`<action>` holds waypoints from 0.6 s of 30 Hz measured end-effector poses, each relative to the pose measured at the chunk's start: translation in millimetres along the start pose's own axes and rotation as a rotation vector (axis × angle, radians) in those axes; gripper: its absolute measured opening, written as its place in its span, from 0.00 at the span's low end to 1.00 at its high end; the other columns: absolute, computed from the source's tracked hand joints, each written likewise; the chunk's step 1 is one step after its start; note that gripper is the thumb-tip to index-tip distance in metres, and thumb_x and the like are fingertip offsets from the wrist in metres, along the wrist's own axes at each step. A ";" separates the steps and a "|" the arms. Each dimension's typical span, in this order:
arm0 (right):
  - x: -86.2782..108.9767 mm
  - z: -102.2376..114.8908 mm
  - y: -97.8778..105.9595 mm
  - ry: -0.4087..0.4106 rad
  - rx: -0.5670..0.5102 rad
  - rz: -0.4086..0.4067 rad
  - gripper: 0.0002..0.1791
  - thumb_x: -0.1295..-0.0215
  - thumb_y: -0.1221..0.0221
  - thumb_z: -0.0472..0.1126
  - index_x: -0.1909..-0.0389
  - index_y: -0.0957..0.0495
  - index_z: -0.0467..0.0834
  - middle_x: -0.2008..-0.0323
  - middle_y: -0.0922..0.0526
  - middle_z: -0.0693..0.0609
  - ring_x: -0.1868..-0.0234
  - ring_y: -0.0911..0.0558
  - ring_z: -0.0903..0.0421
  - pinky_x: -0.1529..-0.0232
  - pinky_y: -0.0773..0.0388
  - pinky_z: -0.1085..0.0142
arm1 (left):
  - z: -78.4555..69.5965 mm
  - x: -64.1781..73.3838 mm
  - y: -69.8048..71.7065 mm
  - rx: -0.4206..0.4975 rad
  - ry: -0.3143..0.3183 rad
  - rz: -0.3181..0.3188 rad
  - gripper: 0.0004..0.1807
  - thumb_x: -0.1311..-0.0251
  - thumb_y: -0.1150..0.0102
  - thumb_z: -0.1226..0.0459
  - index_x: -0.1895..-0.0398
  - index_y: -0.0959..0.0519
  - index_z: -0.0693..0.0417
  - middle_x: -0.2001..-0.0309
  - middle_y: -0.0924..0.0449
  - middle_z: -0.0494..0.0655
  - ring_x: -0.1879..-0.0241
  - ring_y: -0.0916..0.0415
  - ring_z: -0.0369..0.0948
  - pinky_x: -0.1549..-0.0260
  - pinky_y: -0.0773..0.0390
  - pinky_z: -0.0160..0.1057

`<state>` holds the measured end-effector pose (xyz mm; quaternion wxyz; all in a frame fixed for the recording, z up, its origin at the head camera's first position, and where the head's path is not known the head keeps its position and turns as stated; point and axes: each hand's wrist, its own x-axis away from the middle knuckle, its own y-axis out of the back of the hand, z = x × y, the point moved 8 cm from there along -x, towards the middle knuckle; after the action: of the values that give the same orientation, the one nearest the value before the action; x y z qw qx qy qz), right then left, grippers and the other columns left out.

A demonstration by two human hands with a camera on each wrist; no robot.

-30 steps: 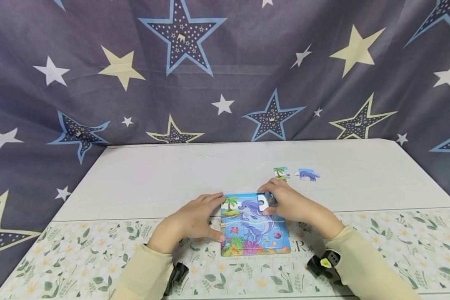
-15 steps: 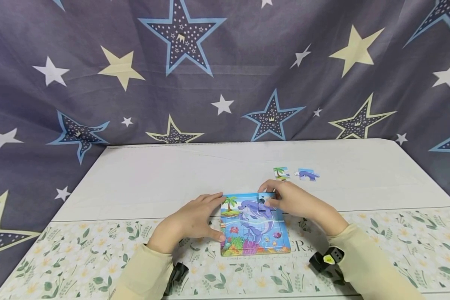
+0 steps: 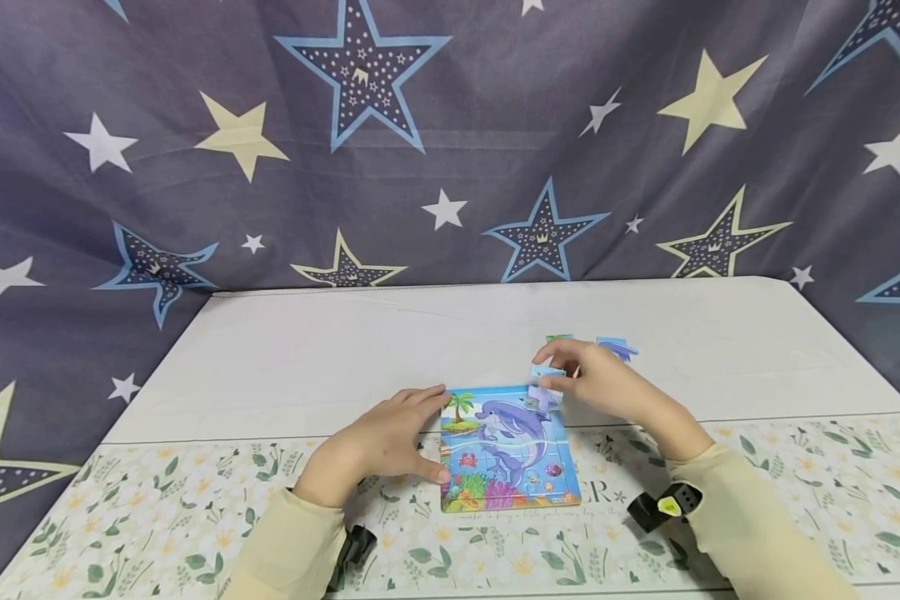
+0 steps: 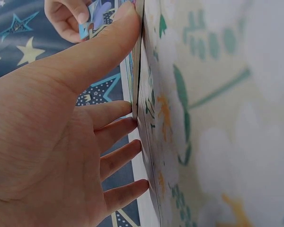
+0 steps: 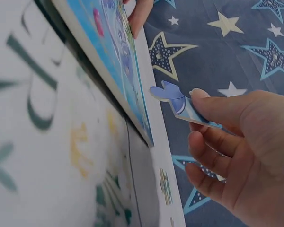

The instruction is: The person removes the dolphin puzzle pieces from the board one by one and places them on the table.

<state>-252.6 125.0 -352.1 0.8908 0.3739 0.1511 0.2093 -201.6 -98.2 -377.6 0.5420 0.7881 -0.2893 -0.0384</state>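
Observation:
A dolphin jigsaw puzzle (image 3: 495,467) lies on the table, showing sea, coral and a palm tree. Along its left edge my left hand (image 3: 390,442) rests with straight, spread fingers; in the left wrist view the thumb (image 4: 104,54) touches the board's edge. Between thumb and fingers, my right hand (image 3: 600,379) pinches a purple and light blue jigsaw piece (image 3: 545,397). That piece is raised off the surface near the puzzle's upper right corner. The right wrist view shows the piece's (image 5: 177,101) purple end pointing towards the board, apart from it.
Beyond the right hand lie two loose pieces, one with a blue dolphin (image 3: 617,347) and one with a palm (image 3: 559,338), both partly covered by the hand. A floral cloth (image 3: 195,517) covers the table's near half. A star-patterned curtain (image 3: 450,150) hangs behind.
The right hand has moved right and away from the person, lifting the jigsaw piece off the puzzle's upper right area. The left hand and the puzzle have stayed in place.

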 end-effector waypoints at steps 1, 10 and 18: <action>-0.2 -2.3 2.5 -0.009 -0.005 -0.015 0.12 0.34 0.36 0.36 0.50 0.20 0.40 0.68 0.18 0.54 0.71 0.25 0.57 0.72 0.27 0.64 | -0.1 0.1 0.0 0.000 0.000 0.000 0.57 0.53 0.24 0.45 0.23 0.43 0.54 0.22 0.49 0.47 0.25 0.51 0.49 0.30 0.47 0.57; 1.7 -24.1 28.6 -0.086 -0.035 -0.154 0.13 0.36 0.34 0.36 0.53 0.20 0.36 0.71 0.17 0.51 0.71 0.24 0.55 0.71 0.27 0.66 | 0.9 0.7 -0.5 -0.007 0.003 0.001 0.57 0.53 0.24 0.45 0.22 0.43 0.54 0.22 0.49 0.47 0.25 0.51 0.50 0.30 0.46 0.57; 9.5 -43.0 51.1 -0.156 0.025 -0.233 0.11 0.35 0.34 0.39 0.54 0.18 0.38 0.63 0.16 0.45 0.66 0.21 0.52 0.62 0.25 0.59 | 0.4 1.5 0.2 0.004 0.003 -0.002 0.57 0.53 0.24 0.45 0.22 0.43 0.53 0.22 0.49 0.47 0.25 0.52 0.50 0.29 0.46 0.57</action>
<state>-276.0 188.0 -344.9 0.9133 0.3803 0.1262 0.0730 -200.6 -99.3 -377.2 0.5408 0.7896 -0.2877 -0.0371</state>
